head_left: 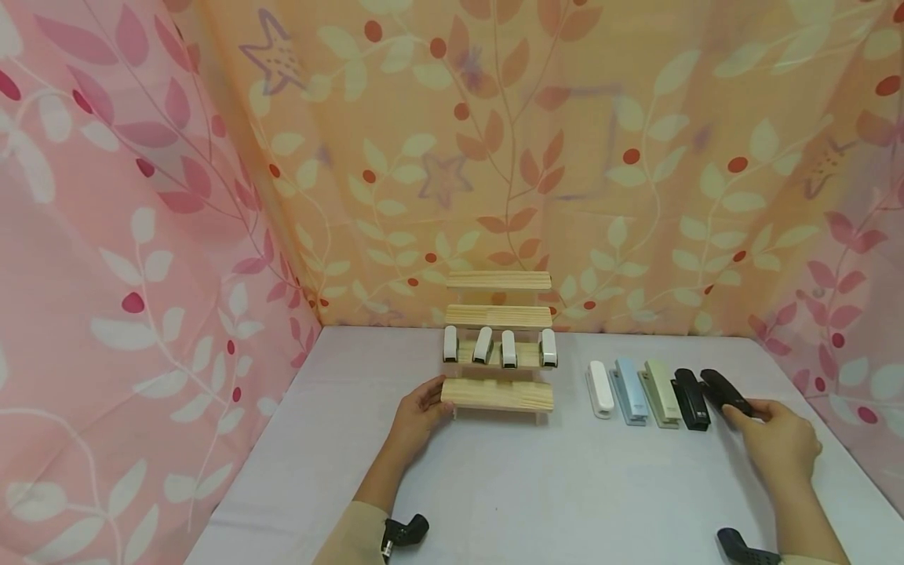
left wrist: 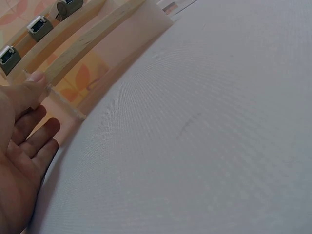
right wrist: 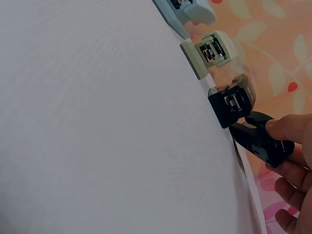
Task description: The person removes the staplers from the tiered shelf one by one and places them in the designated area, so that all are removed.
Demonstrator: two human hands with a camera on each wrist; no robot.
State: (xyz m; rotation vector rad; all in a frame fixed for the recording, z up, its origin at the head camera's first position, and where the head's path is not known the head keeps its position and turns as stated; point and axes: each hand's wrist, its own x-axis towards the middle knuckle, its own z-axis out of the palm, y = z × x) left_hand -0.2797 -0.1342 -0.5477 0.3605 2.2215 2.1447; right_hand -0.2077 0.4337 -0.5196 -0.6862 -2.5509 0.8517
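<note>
My left hand (head_left: 418,416) holds the left end of the lowest board of a tiered wooden display rack (head_left: 497,395); in the left wrist view the thumb (left wrist: 36,78) lies against the board's end, other fingers loosely bent below. With thumb and fingers, my right hand (head_left: 784,443) grips a black stapler (head_left: 726,391), tilted, at the right end of a stapler row. Left of it stand another black stapler (head_left: 691,399), a green stapler (head_left: 661,395), a light blue stapler (head_left: 630,392) and a white stapler (head_left: 600,390). The right wrist view shows the gripped stapler (right wrist: 263,139) close beside its black neighbour.
Several small white-topped staplers (head_left: 508,348) stand on the rack's second board from the bottom. Above it are two more boards (head_left: 498,316). A white cloth covers the table (head_left: 565,494). Patterned curtains (head_left: 494,157) close off the back and sides.
</note>
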